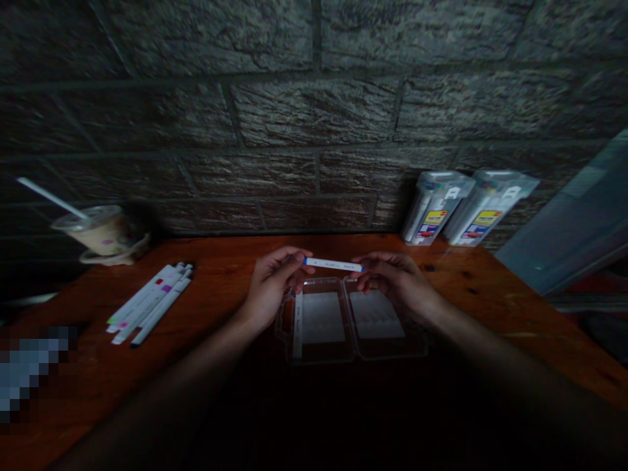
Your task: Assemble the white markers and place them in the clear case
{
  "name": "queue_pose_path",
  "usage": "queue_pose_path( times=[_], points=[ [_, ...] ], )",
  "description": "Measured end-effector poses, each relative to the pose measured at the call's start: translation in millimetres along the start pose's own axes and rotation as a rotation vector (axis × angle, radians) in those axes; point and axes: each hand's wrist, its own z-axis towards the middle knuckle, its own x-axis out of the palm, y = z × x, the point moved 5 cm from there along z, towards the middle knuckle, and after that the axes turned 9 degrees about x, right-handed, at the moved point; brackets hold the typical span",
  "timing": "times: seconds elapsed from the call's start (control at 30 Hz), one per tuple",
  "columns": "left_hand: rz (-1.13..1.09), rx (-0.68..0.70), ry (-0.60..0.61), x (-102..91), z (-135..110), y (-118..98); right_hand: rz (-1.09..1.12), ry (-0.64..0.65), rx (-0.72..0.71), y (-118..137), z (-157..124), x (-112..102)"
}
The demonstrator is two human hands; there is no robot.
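Note:
A white marker (333, 264) with blue ends is held level between my two hands. My left hand (275, 280) pinches its left end, and my right hand (398, 278) grips the right end. Beneath them an opened clear plastic case (353, 356) lies on the table, its two halves side by side. One white marker (297, 324) lies along the left wall of the case. Pale inserts show in both halves. To the left, a small heap of white markers (150, 301) with coloured marks rests on the wood.
A lidded drink cup (101, 232) with a straw sits in a holder at the back left. Two closed clear marker cases (432, 212) stand upright at the back right. A stone-block wall (314, 118) rises behind the wooden table (220, 261). A blurred patch covers the lower left.

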Motion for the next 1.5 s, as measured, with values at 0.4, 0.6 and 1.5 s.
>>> queue_pose_path(
  times=[0.4,0.6,1.5],
  points=[
    [-0.005,0.001,0.005,-0.1,0.8,0.5,-0.028,0.007,-0.024,-0.1,-0.3,-0.4],
    [-0.003,0.002,0.010,-0.2,0.3,0.9,-0.099,0.012,-0.039,-0.5,0.2,-1.8],
    [0.002,-0.011,0.020,-1.1,0.7,2.1,0.001,0.044,-0.030,3.3,-2.3,2.2]
  ],
)
